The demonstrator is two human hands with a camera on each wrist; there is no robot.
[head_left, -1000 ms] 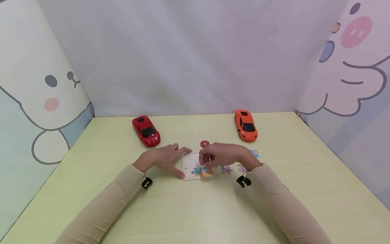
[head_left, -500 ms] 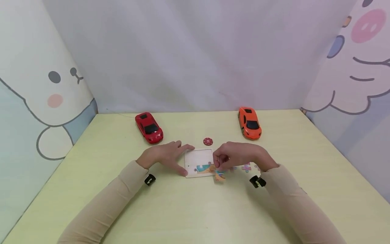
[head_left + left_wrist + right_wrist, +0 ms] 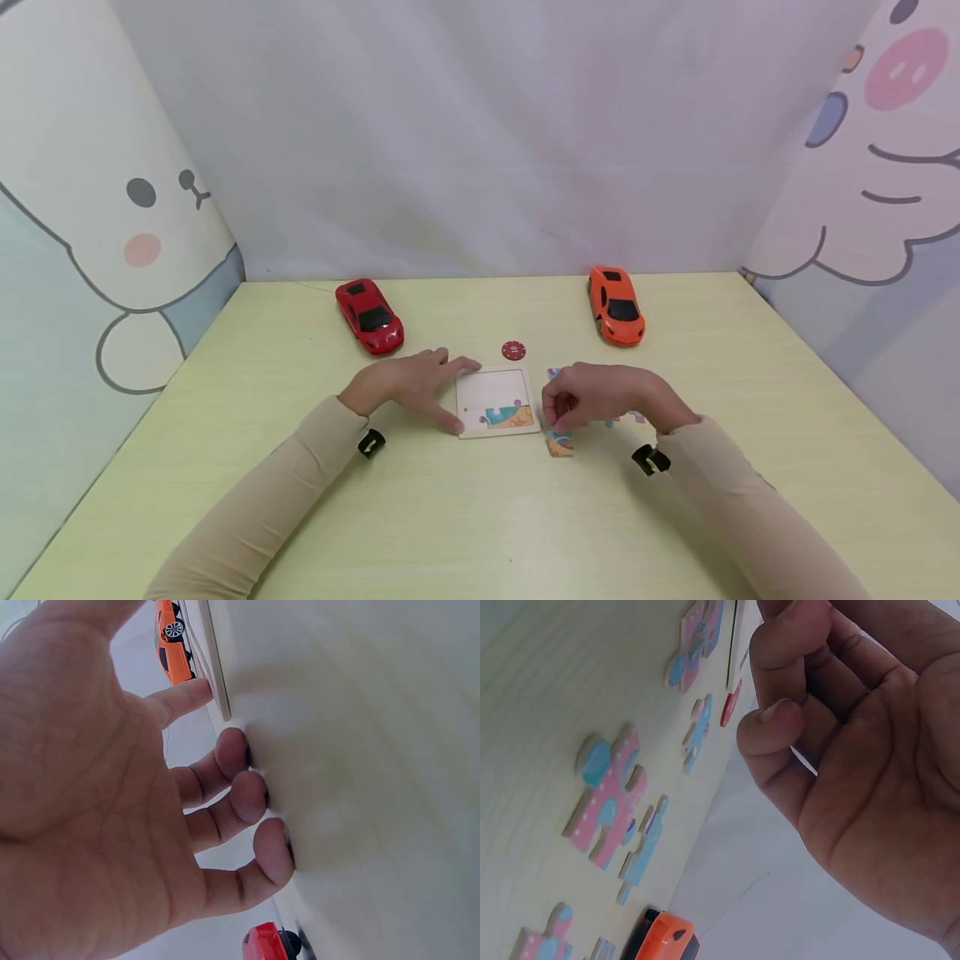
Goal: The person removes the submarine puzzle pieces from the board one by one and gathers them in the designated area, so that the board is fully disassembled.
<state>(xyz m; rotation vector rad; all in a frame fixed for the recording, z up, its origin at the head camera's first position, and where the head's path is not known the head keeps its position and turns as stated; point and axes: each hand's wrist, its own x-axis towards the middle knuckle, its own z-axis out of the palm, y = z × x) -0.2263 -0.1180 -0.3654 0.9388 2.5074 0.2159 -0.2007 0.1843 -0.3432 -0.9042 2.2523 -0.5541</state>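
A square wooden puzzle board lies mid-table, with joined blue-and-orange pieces along its bottom edge. My left hand spreads thumb and index finger at the board's left corners; in the left wrist view, the index fingertip touches the board's side. To the right of the board, my right hand pinches a blue-and-orange puzzle piece close over the table. In the right wrist view, thumb and index tips are out of frame. Loose pink-and-blue puzzle pieces lie beneath and beyond that hand.
A red poker chip lies behind the board. Farther back stand a red toy car on the left and an orange toy car on the right. A grey-white curtain closes off the table's back edge.
My right hand has moved right, off the board, bringing the blue-and-orange puzzle piece to the table beside it. The left hand stays at the board's left edge. The head view has shifted slightly.
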